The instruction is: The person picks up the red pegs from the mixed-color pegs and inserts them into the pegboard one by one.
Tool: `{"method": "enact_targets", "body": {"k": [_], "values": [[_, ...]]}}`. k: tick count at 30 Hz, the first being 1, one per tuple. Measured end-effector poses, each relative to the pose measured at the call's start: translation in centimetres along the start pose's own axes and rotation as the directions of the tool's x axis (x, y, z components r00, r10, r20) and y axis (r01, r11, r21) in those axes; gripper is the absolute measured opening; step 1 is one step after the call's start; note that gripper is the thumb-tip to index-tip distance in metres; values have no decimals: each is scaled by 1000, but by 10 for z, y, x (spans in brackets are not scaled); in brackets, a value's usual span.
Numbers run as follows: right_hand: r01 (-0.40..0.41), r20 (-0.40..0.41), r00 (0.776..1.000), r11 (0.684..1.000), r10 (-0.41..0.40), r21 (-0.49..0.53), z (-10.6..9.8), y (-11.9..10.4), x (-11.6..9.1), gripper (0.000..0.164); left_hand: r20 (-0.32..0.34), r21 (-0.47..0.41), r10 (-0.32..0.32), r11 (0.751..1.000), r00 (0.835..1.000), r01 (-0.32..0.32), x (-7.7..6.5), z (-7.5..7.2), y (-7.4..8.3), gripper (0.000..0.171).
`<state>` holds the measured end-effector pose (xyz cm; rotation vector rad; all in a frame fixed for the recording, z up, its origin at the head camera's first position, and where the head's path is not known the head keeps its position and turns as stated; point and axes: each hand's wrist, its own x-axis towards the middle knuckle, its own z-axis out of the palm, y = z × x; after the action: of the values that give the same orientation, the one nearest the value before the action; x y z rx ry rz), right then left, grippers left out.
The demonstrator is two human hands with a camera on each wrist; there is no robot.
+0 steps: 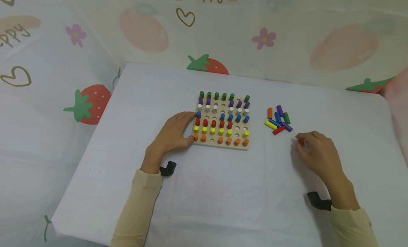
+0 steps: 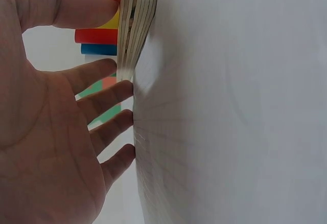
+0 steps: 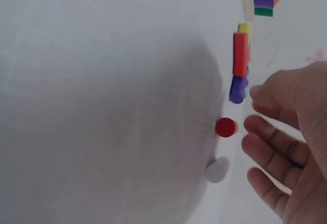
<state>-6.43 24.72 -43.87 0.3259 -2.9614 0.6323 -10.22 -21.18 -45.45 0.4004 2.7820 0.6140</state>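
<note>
A wooden pegboard carries rows of green, purple, white, blue, red, yellow and orange pegs, with bare holes among them. My left hand is at the board's left edge, thumb near the front corner and fingers spread toward the back; in the left wrist view the thumb lies against the board's side. Over the table right of the board, my right hand has its thumb and fingers parted above a red peg. That peg lies end-on to the right wrist view, just beyond the fingertips. Beside it is a white peg, hidden in the head view.
Between board and right hand lies a loose pile of pegs, among them an orange peg, a green peg and a yellow peg. A white cloth covers the table. Behind hangs a strawberry-printed curtain.
</note>
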Motion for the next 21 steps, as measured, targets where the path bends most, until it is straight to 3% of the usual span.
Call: {"method": "enact_targets", "body": {"k": [11,21], "values": [[-150,-51,988,988,147,-45,9,4,-3,30,2,3,-4,1000,1000,4,1,0,0,83],[-158,-19,987,987,157,-44,9,3,-6,32,11,2,-10,1000,1000,10,-1,-2,2,84]]}}
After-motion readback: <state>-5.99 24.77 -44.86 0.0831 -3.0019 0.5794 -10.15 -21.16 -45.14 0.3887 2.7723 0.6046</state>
